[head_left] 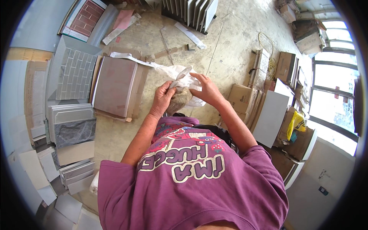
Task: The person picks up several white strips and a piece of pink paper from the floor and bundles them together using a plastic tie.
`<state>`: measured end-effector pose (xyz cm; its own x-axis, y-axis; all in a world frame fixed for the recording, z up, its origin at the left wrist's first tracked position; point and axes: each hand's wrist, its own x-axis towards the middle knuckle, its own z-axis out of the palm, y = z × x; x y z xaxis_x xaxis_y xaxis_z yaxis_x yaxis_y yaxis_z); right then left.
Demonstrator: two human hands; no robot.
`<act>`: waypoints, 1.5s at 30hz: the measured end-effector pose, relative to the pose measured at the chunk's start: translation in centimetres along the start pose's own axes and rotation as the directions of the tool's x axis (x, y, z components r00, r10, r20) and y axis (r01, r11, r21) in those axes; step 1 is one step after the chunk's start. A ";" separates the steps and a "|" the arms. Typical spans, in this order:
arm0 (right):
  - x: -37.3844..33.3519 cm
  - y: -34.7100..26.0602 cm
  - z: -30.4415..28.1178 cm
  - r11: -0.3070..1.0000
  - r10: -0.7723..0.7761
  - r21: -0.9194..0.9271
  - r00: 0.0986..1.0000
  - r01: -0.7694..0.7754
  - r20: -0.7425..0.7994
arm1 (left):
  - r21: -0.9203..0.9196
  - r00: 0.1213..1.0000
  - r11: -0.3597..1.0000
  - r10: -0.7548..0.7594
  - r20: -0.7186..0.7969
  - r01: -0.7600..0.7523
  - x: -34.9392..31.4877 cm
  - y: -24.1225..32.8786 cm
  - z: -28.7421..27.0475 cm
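In front of my body is a white plastic bag (196,100), crumpled and with a twisted strip standing up at its top. My left hand (164,97) pinches that strip low down between thumb and fingers. On the bag's other side, my right hand (209,91) curves its fingers and thumb round the plastic, with a gap between thumb and forefinger. A fuzzy brownish lump (179,101) shows below the strip, between my hands; what it is I cannot make out.
To the left, a stack of flat panels (115,86) lies on cardboard, beside tile samples (76,73) and grey slabs. Cardboard boxes (240,99) and a white board (269,117) stand to the right. A rack of upright panels (191,11) is ahead, near a loose strip (190,35).
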<state>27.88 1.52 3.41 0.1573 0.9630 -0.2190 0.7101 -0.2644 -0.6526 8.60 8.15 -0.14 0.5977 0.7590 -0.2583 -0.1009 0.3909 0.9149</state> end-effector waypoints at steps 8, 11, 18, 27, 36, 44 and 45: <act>5.8 0.0 -0.3 0.992 0.115 -0.052 0.990 -0.111 0.080 | 0.077 0.995 0.993 -0.095 0.003 0.094 5.2 1.7 -2.1; 7.9 1.3 -1.1 0.994 0.110 -0.019 0.990 -0.109 0.091 | 0.135 0.992 0.983 -0.116 -0.055 0.123 6.7 1.2 -3.2; 14.3 6.7 -3.8 0.951 0.307 0.016 0.951 -0.307 0.033 | -0.076 0.953 0.997 -0.037 -0.300 0.015 10.0 0.1 -4.8; 29.2 22.3 -9.0 0.888 0.399 0.308 0.905 -0.342 -0.146 | -0.042 0.814 0.976 -0.201 -0.545 0.213 13.1 -2.8 -4.6; 44.4 29.3 -16.6 0.650 0.561 0.645 0.826 -0.402 -0.051 | -0.162 0.733 0.938 -0.341 -0.588 0.307 17.7 -7.2 -0.4; 55.1 34.5 -19.6 0.661 0.579 0.660 0.802 -0.356 -0.147 | -0.265 0.719 0.915 -0.404 -0.565 0.305 21.0 -7.8 2.8; 56.1 34.7 -19.7 0.663 0.563 0.669 0.813 -0.335 -0.150 | -0.297 0.709 0.900 -0.434 -0.556 0.319 21.5 -7.6 3.2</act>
<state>74.81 47.42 -17.22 0.6300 0.6422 -0.4367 -0.0416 -0.5336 -0.8447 24.79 19.83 -11.66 0.0253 0.6577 -0.7529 -0.1367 0.7483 0.6491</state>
